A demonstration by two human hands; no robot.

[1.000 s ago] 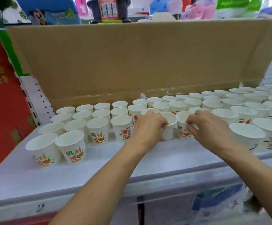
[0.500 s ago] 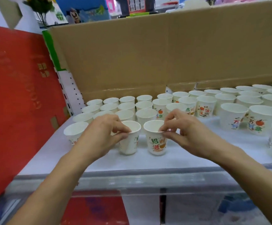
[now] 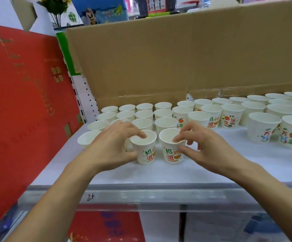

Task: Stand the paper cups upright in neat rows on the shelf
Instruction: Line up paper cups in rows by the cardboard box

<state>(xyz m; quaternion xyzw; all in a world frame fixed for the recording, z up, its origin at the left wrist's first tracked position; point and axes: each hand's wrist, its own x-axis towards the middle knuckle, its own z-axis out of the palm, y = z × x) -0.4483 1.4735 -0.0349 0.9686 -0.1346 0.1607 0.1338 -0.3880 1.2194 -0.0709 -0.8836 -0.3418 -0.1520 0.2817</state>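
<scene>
Held two printed paper cups side by side at centre frame, one in each hand. Gripped the left cup (image 3: 146,154) with the left hand (image 3: 110,147), forefinger hooked over the rim and thumb pressed to the side wall. Pinched the right cup (image 3: 171,152) at its rim with the right hand (image 3: 206,147), forefinger tip inside, thumb outside, remaining fingers loosely curled. Had both cups upright, mouths up, just apart from each other, low over the white shelf (image 3: 159,175); could not tell resting from barely lifted. Placed them close in front of the rows of cups (image 3: 159,112) standing upright from centre left across to the right edge. Saw a brown cardboard box wall (image 3: 159,58) behind those rows, across the upper half. Saw larger printed cups (image 3: 262,130) grouped at the right, well apart from the hands. Noted a red board (image 3: 19,102) filling the left side, and a handwritten label (image 3: 91,197) on the shelf's front rail, lower centre.
</scene>
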